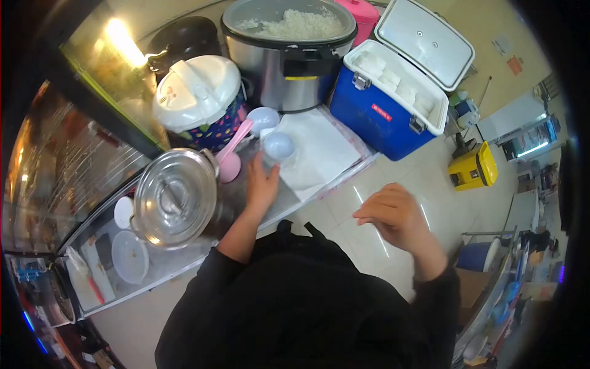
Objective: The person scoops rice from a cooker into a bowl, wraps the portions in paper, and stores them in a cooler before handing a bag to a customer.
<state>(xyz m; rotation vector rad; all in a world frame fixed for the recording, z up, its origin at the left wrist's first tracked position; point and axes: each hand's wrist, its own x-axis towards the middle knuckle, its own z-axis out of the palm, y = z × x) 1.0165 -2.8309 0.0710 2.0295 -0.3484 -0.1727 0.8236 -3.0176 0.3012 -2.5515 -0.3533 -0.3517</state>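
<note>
My left hand [263,184] reaches over the metal counter, thumb and fingers apart, with the fingertips right at the near edge of a small light-blue bowl [279,146]. A second light-blue bowl [263,119] lies just behind it. Left of the hand is a pink ladle-like scoop [230,166], its handle leaning on a patterned container with a white lid [198,92]. A white sheet [322,147] covers the counter to the right of the bowls. My right hand [393,212] is in the air over the floor, fingers drawn together and nothing visible in them.
A large cooker of white rice [301,27] stands at the back. Beside it is an open blue cooler [384,114] holding white packets. A lidded metal pot [175,198] and a clear plastic bowl [130,257] sit at left. A yellow bin [472,169] stands on the floor.
</note>
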